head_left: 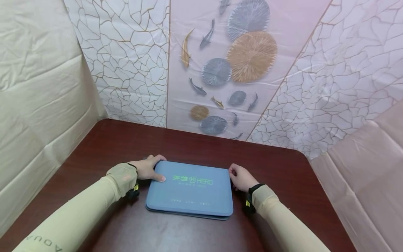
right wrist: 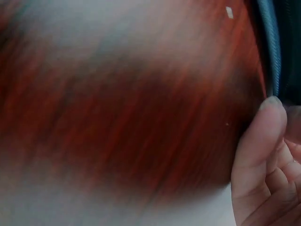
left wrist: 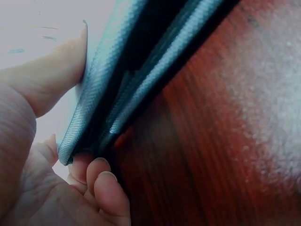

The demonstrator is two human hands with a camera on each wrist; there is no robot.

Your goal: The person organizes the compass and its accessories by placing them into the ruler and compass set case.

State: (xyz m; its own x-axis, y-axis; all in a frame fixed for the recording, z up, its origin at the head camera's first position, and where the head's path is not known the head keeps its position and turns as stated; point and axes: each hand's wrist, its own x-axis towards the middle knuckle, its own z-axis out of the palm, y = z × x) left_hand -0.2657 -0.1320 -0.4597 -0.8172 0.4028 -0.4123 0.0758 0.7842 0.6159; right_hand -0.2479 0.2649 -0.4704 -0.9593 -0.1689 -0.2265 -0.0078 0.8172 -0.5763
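A flat blue case (head_left: 192, 199) with green HERO lettering on its cover lies on the table. My left hand (head_left: 147, 168) grips its upper left corner, thumb on the cover and fingers around the edge. Seen from the left wrist, the cover's woven rim (left wrist: 106, 70) stands apart from the lower layer's rim (left wrist: 160, 61), with a dark gap between them. At the right edge of the case, my right hand (head_left: 243, 177) has its fingers curled, and the thumb tip (right wrist: 272, 106) meets the end of the blue rim (right wrist: 271, 47). Its fingertips are partly hidden.
The dark red-brown wooden table (head_left: 277, 217) extends around the case. A patterned cloth wall with fish and round leaves (head_left: 217, 71) rises behind its far edge. Pale padded sheets flank it on the left (head_left: 37, 105) and right (head_left: 371, 168).
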